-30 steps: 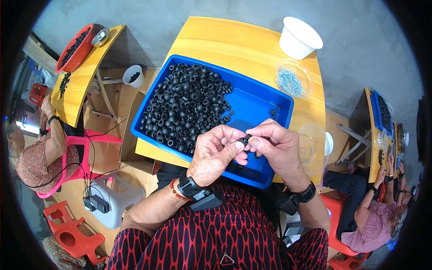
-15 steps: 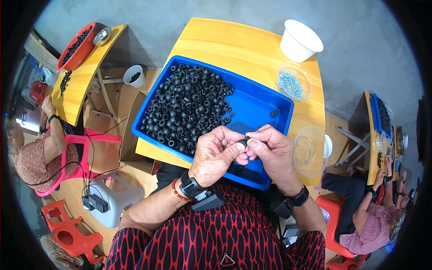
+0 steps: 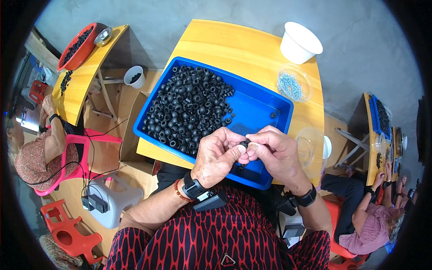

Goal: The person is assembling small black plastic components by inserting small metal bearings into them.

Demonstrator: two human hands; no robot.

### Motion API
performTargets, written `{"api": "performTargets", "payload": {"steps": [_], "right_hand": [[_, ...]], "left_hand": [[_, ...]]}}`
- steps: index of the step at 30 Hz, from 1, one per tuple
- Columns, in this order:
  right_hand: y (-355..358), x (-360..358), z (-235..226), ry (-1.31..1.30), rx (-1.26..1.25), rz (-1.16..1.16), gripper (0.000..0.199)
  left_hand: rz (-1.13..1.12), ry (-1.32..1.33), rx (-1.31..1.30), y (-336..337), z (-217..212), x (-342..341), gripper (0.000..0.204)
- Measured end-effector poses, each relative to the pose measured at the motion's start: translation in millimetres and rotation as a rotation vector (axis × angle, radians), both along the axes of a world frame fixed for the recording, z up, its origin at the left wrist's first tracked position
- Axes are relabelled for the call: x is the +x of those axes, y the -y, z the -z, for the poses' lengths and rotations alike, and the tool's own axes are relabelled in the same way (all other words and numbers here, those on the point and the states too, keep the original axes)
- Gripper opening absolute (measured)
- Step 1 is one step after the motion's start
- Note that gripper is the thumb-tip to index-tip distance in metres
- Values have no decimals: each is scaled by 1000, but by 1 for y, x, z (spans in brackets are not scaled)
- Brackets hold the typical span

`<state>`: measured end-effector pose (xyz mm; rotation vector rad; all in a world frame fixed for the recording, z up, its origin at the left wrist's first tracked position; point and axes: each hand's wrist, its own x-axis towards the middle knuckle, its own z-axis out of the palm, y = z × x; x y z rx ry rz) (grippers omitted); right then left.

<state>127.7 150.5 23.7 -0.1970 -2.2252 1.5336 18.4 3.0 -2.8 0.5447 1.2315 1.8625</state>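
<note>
Yellow table (image 3: 234, 49) on grey floor, blue tray (image 3: 265, 112), left hand (image 3: 218, 155) and right hand (image 3: 276, 153) pinching black ring (image 3: 244, 144)

- Bright, even daylight fills the scene; no harsh glare.
- Soft shadows fall beneath the counter (image 3: 252, 49) onto the grey floor (image 3: 360, 27).
- Strong fisheye bending: straight edges curve toward the rim, and black vignette fills the corners.
- The centre is sharp; figures near the rim look squeezed and softer.
</note>
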Motion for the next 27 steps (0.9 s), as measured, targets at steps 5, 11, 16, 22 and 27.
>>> {"api": "performTargets", "payload": {"steps": [5,11,16,22,27], "right_hand": [[-2,-1,-1,-18,39,-2,13],[-1,0,-4,-1,20,1,13],[-2,0,-2,-11,15,13,14],[-2,1,-1,1,1,20,14],[-2,-1,3,-39,78,31,15]], "left_hand": [[15,33,7,0,-2,-1,9],[67,16,13,1,3,-5,13],[64,-4,8,1,-1,-5,13],[59,4,-12,1,-1,-4,14],[44,24,-21,1,-2,-4,13]]}}
